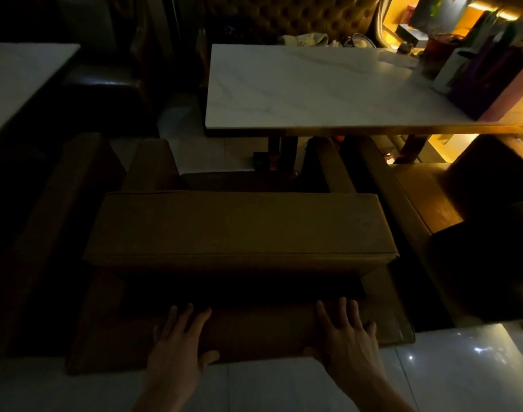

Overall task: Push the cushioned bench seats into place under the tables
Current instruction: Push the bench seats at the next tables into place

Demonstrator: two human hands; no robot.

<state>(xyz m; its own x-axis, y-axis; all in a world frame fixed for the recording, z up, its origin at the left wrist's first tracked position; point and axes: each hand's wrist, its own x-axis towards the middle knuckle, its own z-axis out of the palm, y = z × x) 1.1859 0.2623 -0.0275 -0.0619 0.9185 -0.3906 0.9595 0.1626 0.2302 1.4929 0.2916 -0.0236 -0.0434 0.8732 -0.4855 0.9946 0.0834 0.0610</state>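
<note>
A brown cushioned bench seat [239,224] fills the middle of the dim view, its near backrest edge [260,331] closest to me. My left hand [180,340] lies flat on that near edge with its fingers straight. My right hand [346,334] presses the same edge further right, fingers spread and thumb below the rim. Beyond the bench stands a white marble table [313,87], with its dark leg [281,156] showing under the front edge. The bench's far end sits just short of the table's front edge.
A second white table [19,81] stands at the far left with a dark seat [102,90] behind it. Another brown bench [423,203] lies to the right. Bottles and boxes [474,72] crowd the table's right end. Glossy white floor tiles [284,388] are beneath me.
</note>
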